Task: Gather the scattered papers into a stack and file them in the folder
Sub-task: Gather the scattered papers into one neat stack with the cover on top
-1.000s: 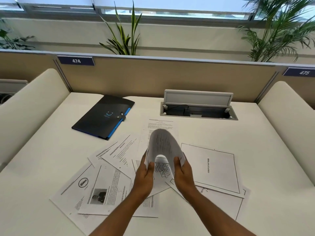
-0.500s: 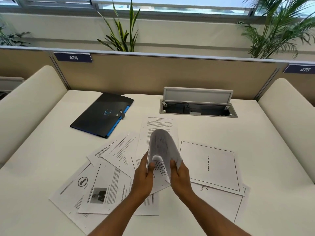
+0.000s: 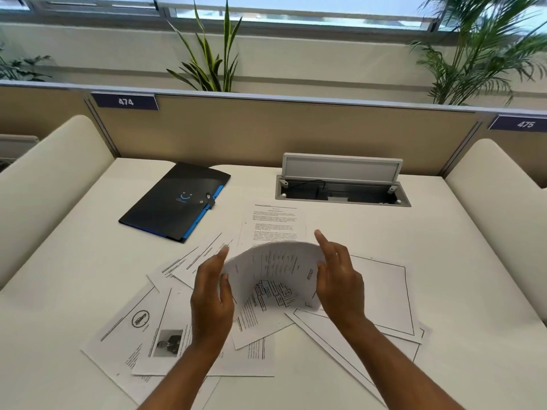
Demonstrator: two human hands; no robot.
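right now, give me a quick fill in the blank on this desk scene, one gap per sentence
1. The bowed sheet is held between ____ hands.
2. The black folder on the desk lies to the ____ of the scattered papers.
3. The folder's flap is ____.
4. The label on the partition above the folder reads ____.

Missing words: two; left; closed; 474

An open-plan office or study hall, it seems: a white desk (image 3: 444,261) behind a tan partition (image 3: 296,125) with seat labels 474 (image 3: 125,101) and 475 (image 3: 525,124), a pop-up cable box (image 3: 342,184), potted plants (image 3: 211,54) under windows.
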